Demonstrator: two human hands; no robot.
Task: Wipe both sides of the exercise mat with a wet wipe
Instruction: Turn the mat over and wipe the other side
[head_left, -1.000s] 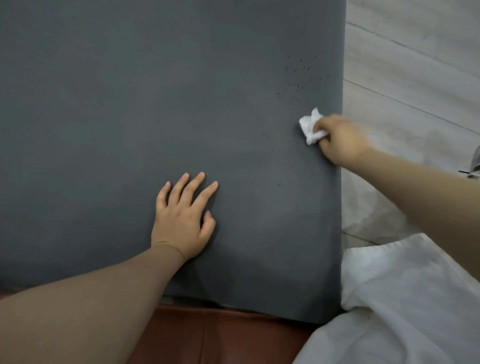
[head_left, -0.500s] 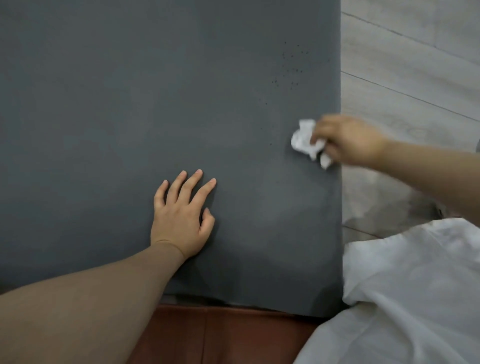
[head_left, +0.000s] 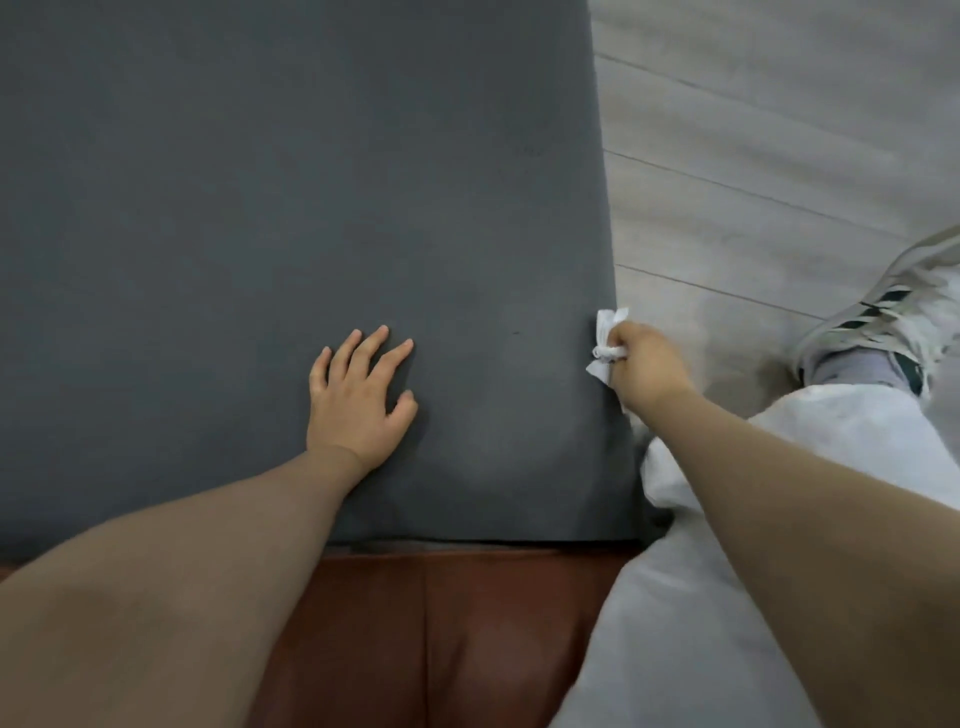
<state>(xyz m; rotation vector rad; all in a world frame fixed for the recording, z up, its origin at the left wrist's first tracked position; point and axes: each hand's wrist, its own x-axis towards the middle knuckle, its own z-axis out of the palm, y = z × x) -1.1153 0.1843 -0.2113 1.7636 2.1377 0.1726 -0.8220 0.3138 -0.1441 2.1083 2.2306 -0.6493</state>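
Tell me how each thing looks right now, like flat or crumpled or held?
Dark grey foam exercise mat: spread flat, near edge over the brown seat.
Crumpled white wet wipe: bunched up, at the mat's right edge.
Right hand: curled round the wipe.
Left hand: flat, fingers spread, resting on the mat.
Brown leather seat: partly under the mat.
White striped sneaker: worn, on the pale wood floor.
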